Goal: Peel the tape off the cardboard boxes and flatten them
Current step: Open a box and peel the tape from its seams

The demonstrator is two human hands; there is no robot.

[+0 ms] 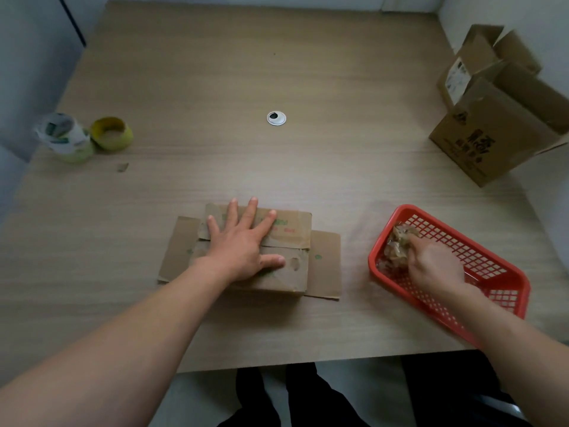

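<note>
Pressing brown cardboard box [289, 232], crumpled tape [397, 241], red lattice basket [480, 257]

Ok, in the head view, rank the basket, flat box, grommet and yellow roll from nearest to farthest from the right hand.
1. Basket: right hand is inside it, gripping the tape wad.
2. Flat box: just left, under the left hand.
3. Grommet: table centre.
4. Yellow roll: far left.

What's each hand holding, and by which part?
Right hand grips the tape wad by its right side, in the red basket. Left hand holds nothing, pressing flat on the flattened box.
</note>
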